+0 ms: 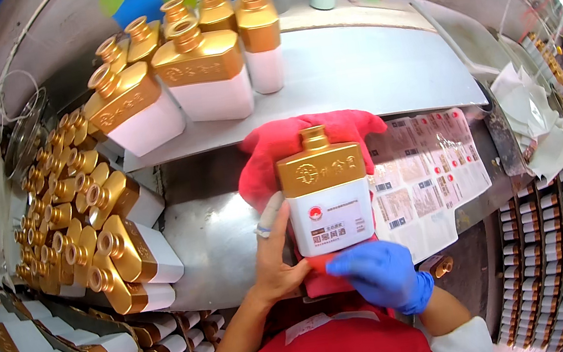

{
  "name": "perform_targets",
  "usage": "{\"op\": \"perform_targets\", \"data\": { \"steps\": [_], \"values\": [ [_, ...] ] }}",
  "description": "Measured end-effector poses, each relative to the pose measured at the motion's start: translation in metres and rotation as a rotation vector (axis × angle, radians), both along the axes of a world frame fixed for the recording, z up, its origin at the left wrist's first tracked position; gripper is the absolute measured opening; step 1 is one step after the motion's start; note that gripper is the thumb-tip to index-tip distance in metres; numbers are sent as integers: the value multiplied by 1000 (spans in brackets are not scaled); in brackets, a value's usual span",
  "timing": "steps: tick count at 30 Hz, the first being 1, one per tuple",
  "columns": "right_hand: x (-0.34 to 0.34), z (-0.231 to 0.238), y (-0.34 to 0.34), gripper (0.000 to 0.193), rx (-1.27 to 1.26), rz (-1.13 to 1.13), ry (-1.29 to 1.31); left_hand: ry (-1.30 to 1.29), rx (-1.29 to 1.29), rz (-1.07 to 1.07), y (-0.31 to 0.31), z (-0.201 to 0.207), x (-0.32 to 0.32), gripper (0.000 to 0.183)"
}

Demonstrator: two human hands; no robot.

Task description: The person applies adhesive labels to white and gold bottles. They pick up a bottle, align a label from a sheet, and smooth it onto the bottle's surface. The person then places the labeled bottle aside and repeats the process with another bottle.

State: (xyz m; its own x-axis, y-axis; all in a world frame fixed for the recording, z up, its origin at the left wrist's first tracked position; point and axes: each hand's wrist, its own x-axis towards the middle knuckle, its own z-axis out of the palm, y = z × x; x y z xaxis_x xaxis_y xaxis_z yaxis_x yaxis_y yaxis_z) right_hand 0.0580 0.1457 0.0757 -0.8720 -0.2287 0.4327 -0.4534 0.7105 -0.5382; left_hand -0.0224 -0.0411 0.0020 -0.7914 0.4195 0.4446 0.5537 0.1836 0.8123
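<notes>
A flat bottle (325, 195) with a gold shoulder and neck and a white lower body lies face up on a red cloth (271, 150). Its front carries a printed label (335, 222). My left hand (280, 259), with white wraps on a finger, grips the bottle's left side, its thumb by the bottom edge. Just below the bottle's lower right corner is my right hand (385, 273) in a blue glove. Its fingers are bunched and smeared by motion, so whether they hold anything is unclear. Right of the cloth lie label sheets (426, 177) with several labels.
Several gold-and-white bottles (203, 79) stand on the raised grey board (366, 63). More bottles (119, 249) crowd the left side. Racks of bottles flank me at lower left and right (550, 246). Crumpled white backing paper (527, 105) is piled at the right.
</notes>
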Motion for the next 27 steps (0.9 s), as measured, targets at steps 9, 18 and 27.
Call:
{"op": "perform_targets", "data": {
  "steps": [9, 18, 27],
  "values": [
    [-10, -10, 18, 24, -671, -789, -227, 35, 7, -4, 5, 5, 1, 95],
    [-28, -17, 38, 27, -617, -771, -140, 83, -55, 14, 3, 5, -1, 95],
    [-54, 11, 50, 26, 135, -10, 284, 73, -61, 20, 1, 4, -1, 94]
  ]
}}
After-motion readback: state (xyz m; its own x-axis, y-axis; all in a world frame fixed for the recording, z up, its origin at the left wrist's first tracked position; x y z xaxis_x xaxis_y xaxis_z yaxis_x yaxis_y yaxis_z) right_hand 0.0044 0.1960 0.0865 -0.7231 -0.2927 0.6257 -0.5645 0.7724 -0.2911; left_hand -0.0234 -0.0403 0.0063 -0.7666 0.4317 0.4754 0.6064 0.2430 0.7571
